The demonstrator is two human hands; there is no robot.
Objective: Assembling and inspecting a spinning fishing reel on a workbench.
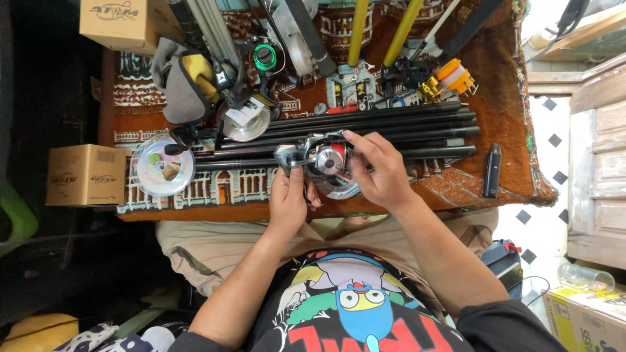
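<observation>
Left hand (288, 195) gripped silver fishing reel (313, 158) from below, fingers curled shut round its body. Right hand (378, 171) covered reel's right side, fingers bent on it, fingertip at top edge. Reel sat above near edge of patterned rug (508, 117), over clear line spool (339, 189). Just behind: black rod sections (404, 127) lying crosswise. Left: disc-shaped spool (162, 166), cardboard box (85, 175). Right: black pen-like device (493, 171). Far: yellow rod handles (357, 29).

A patterned rust-brown rug (502, 98) carries my gear. On it lie a bundle of black rod sections (391, 127) — side by side, running left to right — a clear line spool (163, 166) at the left, an orange reel (454, 77) and a dark pen-shaped tool (493, 171) at the right. A small cardboard box (85, 175) sits just off its left edge.
</observation>
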